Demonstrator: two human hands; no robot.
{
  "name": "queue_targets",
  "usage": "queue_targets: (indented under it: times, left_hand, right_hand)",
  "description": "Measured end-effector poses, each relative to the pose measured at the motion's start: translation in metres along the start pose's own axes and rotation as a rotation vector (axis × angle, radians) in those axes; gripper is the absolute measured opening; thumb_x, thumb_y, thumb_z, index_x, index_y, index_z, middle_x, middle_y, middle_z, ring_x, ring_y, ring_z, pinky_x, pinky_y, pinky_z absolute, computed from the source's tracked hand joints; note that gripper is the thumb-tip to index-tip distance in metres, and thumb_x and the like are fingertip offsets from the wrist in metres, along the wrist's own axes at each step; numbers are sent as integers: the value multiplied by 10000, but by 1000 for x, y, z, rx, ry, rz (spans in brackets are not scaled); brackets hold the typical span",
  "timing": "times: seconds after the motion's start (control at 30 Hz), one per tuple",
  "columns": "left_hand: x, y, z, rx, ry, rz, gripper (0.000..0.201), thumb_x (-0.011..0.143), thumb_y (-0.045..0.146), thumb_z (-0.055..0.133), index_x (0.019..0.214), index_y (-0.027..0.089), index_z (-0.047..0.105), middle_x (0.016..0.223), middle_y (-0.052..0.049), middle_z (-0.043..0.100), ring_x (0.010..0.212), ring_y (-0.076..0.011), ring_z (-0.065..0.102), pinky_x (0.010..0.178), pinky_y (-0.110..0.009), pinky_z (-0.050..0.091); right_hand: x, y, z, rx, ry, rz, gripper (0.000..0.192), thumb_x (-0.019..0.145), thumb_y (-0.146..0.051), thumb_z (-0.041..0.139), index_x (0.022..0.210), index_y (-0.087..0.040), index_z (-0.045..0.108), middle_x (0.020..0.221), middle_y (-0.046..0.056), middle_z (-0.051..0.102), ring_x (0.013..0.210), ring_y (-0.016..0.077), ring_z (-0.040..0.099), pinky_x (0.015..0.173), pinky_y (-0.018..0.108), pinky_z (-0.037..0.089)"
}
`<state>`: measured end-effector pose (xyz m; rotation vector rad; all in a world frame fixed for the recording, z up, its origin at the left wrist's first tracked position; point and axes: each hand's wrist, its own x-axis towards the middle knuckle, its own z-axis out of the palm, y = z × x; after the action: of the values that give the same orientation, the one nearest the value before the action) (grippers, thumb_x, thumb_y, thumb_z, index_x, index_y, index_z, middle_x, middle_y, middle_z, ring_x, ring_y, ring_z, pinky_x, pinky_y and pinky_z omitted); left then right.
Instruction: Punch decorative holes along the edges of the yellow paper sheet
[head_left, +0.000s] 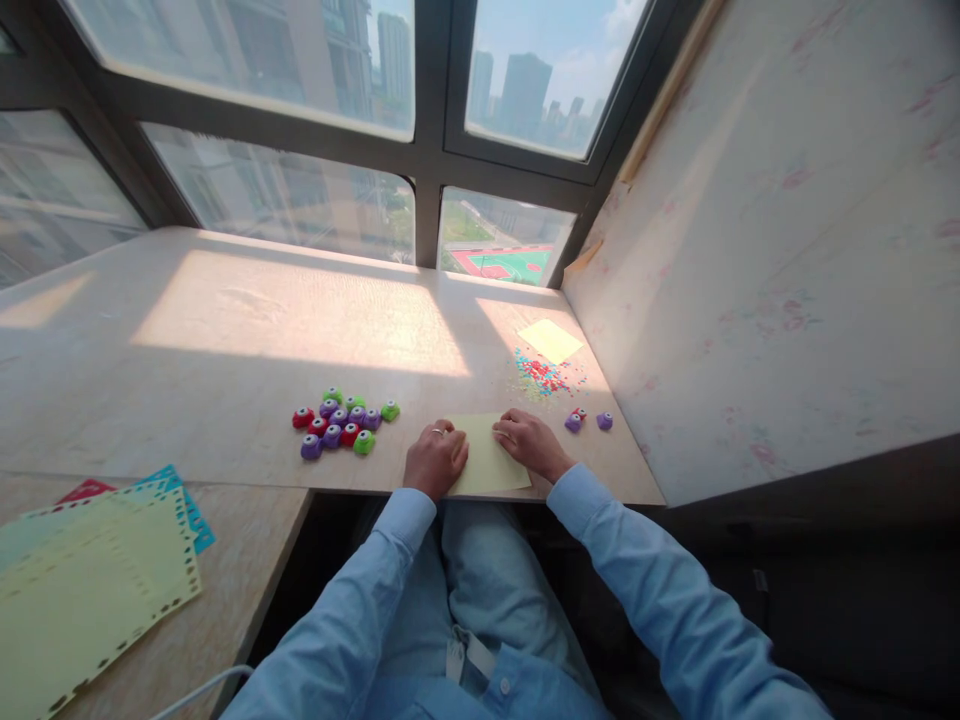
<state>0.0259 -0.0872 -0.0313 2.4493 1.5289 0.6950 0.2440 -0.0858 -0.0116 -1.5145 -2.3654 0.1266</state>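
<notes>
A pale yellow sheet of paper (486, 462) lies at the table's front edge, straight ahead of me. At its left edge my left hand (435, 460) is closed, with curled fingers pinching the paper; a ring shows on one finger. My right hand (531, 443) rests over the sheet's right side, its fingers bent and pressed together on the paper near the upper right corner. The fingertips of both hands are partly hidden. To the left sits a cluster of small purple, red and green craft punches (334, 434). A few more punches (604, 421) stand to the right.
Coloured paper confetti (541, 376) is scattered beyond my right hand, beside another yellow sheet (551, 341). Sheets with punched edges (97, 590) lie on a lower-left surface near a white cable (202, 688). A wall (787, 250) bounds the right; windows stand behind.
</notes>
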Motion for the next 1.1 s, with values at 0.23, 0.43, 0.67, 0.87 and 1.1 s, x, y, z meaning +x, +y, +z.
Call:
queue_targets:
  times: [0.23, 0.43, 0.67, 0.87, 1.1]
  left_hand:
    - [0, -1, 0, -25, -2, -5, 215, 924, 309, 518, 946, 223, 714, 1072, -94, 645, 939, -218, 590, 766, -309, 474]
    - [0, -1, 1, -26, 6, -5, 212, 924, 310, 518, 941, 225, 712, 1076, -94, 643, 940, -220, 594, 766, -308, 473]
    - [-1, -1, 1, -18, 5, -10, 210, 925, 306, 517, 952, 224, 708, 1086, -90, 644, 954, -222, 595, 753, -305, 471]
    - [-1, -1, 3, -18, 12, -7, 209, 925, 306, 518, 945, 222, 708, 1075, -93, 643, 939, -222, 594, 744, -307, 473]
    - [-1, -3, 4, -5, 36, 7, 193, 923, 297, 526, 928, 222, 704, 1057, -80, 649, 920, -210, 600, 746, -301, 478]
  right_hand:
    - [6, -6, -8, -94, -73, -11, 151, 876, -155, 616, 783, -211, 720, 856, 63, 671, 738, 166, 619, 692, 271, 443]
    - [7, -4, -6, -184, -88, -33, 146, 904, -166, 595, 816, -197, 707, 866, 74, 664, 745, 170, 610, 677, 270, 435]
    - [0, 5, 0, -36, 11, 28, 146, 912, -165, 547, 857, -183, 681, 894, 64, 665, 743, 152, 605, 677, 259, 453]
    - [-2, 19, -2, 458, 218, 338, 139, 821, -252, 561, 783, -165, 664, 770, 45, 672, 659, 154, 597, 646, 292, 475]
    - [2, 31, -36, 945, 243, 679, 232, 654, -365, 687, 753, -159, 654, 623, -15, 576, 549, 103, 507, 458, 209, 338]
